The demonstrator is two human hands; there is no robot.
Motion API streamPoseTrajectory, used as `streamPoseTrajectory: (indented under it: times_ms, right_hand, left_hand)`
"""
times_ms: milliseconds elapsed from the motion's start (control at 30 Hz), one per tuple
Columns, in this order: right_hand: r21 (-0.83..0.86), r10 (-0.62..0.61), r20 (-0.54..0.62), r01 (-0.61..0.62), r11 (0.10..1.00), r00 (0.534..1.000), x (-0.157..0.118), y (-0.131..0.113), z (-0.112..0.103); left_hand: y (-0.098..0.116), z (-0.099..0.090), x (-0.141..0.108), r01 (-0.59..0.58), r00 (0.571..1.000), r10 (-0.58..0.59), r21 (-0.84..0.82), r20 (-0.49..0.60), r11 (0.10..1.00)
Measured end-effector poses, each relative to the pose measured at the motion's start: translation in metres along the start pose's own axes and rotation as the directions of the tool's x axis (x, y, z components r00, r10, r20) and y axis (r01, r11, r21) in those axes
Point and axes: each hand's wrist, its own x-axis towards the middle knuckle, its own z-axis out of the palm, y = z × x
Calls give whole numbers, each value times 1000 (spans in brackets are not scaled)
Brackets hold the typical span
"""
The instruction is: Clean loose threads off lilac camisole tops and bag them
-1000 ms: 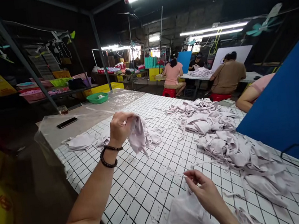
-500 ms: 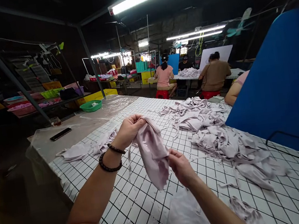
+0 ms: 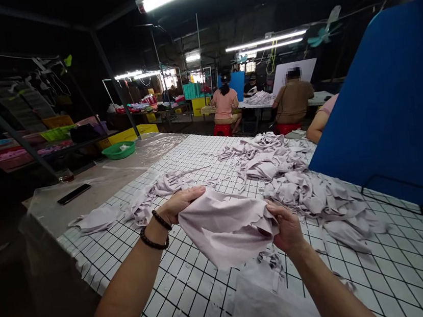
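A pale pinkish-grey cloth piece [image 3: 229,225] is stretched between my two hands above the grid-patterned table [image 3: 188,279]. My left hand [image 3: 182,203], with two dark bead bracelets at the wrist, grips its upper left corner, thumb on top. At the right edge my right hand [image 3: 287,225] pinches the bunched fabric. Beyond my right hand lies a large heap of similar cloth [image 3: 316,192]. Another loose pile [image 3: 140,206] sits to the left, behind my left hand. Under the held cloth, near the front edge, is a translucent plastic bag [image 3: 267,300].
A blue board [image 3: 391,116] with a black wire stand rises at the right, hiding part of a person whose arm [image 3: 319,124] shows. A phone [image 3: 74,194], a glass [image 3: 66,176] and a green basin [image 3: 118,150] are at the left. Several people sit farther back.
My hands have moved apart and the cloth, hanging bunched before, is now spread wide between them. My right hand has shifted right. The view has turned slightly to the right.
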Motion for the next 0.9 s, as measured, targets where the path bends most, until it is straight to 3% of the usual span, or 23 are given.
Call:
streamPoseTrajectory:
  times_ms: [100, 200, 300, 367, 400, 500, 600, 667, 733, 833, 900]
  right_hand:
    - [-129, 20, 18, -17, 992, 1000, 1, 2, -7]
    - [-275, 29, 56, -13, 961, 998, 5, 6, -11]
    - [-494, -107, -10, 88, 865, 994, 7, 15, -5]
    - [-601, -202, -44, 136, 788, 978, 3, 22, 6]
    - [-617, -192, -27, 135, 775, 981, 0, 25, 13]
    - [-499, 57, 124, 12, 867, 991, -9, 32, 39]
    - [-216, 248, 257, -194, 957, 934, -9, 35, 61]
    - [-23, 246, 257, -249, 968, 935, -3, 35, 69]
    - [98, 196, 164, -214, 972, 967, 5, 32, 71]
    - [123, 72, 20, -74, 990, 997, 11, 22, 65]
    - [43, -37, 31, 35, 998, 999, 10, 15, 57]
  left_hand:
    - [-7, -3, 1, -21, 999, 26, -93, 48, 995]
    - [-14, -4, 5, -54, 998, 52, -180, -18, 982]
    - [-17, 1, 10, -68, 997, 55, -264, -59, 962]
    - [-17, 8, 12, -38, 999, 30, -311, -31, 950]
    - [-17, 13, 12, -14, 1000, 12, -327, -7, 945]
    - [-16, 25, 13, 27, 999, -16, -355, 33, 934]
    - [-17, 34, 14, 23, 999, -8, -377, 41, 926]
    - [-18, 35, 13, 6, 999, 10, -375, 40, 927]
    - [-19, 34, 12, -19, 999, 28, -352, 20, 936]
    - [-19, 30, 8, -45, 999, 43, -323, -11, 945]
    - [-18, 28, 6, -56, 998, 51, -323, -23, 945]
